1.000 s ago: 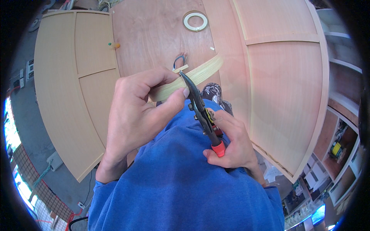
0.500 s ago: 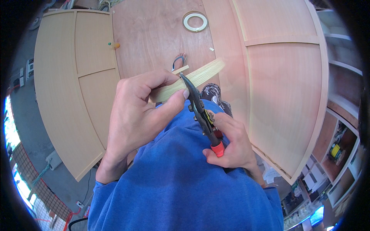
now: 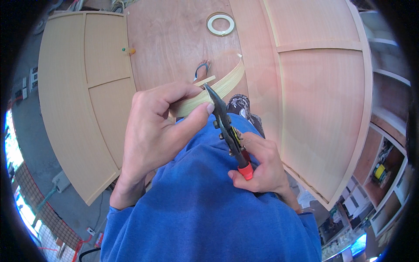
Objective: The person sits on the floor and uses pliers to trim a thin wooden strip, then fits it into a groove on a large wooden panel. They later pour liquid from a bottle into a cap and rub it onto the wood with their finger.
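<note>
My left hand (image 3: 150, 126) pinches a pale wood-grain edging strip (image 3: 230, 83) between thumb and fingers. Beyond my grip the strip runs up and right, its far part curved and twisted. My right hand (image 3: 266, 168) is wrapped round the red-gripped handles of dark metal snips (image 3: 223, 120). The jaws lie across the strip right beside my left thumb and forefinger; whether they are fully closed cannot be made out. A short, narrow pale piece (image 3: 208, 81) sticks out past my left fingers.
Framed wooden panels stand at left (image 3: 65, 87) and right (image 3: 321, 105). On the reddish board (image 3: 170, 39) between them lies a ring-shaped roll (image 3: 221, 24), with a small orange-and-green object (image 3: 129, 51) by the left panel. My sandalled foot (image 3: 203, 70) is just past my hands. Shelves (image 3: 388, 83) line the far right.
The strip's far part has swung up and left and curled into a bend. The snips have shifted slightly, their handles a little closer together. My left hand has barely moved.
</note>
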A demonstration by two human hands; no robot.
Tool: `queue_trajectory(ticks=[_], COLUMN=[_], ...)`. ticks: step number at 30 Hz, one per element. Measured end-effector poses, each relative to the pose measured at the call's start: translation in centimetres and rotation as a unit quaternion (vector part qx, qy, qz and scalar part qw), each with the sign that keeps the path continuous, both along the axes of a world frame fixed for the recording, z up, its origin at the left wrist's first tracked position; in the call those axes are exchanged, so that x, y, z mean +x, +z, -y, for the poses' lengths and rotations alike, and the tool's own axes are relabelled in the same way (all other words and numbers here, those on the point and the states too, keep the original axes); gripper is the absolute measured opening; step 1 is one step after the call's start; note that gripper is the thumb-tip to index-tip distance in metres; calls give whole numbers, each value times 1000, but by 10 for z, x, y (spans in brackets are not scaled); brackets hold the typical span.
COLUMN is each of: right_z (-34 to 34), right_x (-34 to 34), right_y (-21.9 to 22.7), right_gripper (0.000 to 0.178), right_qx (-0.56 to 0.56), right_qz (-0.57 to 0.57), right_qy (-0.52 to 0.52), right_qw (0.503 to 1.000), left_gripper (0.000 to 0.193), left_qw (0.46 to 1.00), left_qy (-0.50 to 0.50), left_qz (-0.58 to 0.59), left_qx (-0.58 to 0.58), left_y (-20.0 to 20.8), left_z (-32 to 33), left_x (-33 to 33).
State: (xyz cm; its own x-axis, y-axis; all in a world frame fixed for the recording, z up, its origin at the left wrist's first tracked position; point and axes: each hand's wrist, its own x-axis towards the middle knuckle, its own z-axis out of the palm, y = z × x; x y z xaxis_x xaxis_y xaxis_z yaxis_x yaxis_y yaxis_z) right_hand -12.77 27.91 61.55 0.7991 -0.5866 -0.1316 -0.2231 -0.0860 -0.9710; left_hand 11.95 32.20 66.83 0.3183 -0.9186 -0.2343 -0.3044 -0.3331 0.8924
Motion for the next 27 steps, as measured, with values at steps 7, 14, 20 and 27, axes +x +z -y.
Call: queue_trajectory(ticks=[7, 14, 20, 27], right_z=[0, 3, 5, 11], right_x=[-1, -5, -8, -10], right_y=[-3, -4, -6, -8], right_gripper=[61, 74, 71, 70], right_qx=[-13, -25, -25, -40], right_qz=[8, -19, -26, -24], right_qy=[-14, 5, 3, 7], right_qw=[1000, 999, 999, 999], left_gripper=[18, 17, 15, 14], left_qw=[999, 997, 987, 981], left_qy=[12, -3, -17, -15], left_qz=[-27, -56, -121, -178], left_qx=[22, 56, 101, 76], left_y=[0, 6, 12, 7], left_z=[1, 6, 8, 10], left_x=[0, 3, 7, 9])
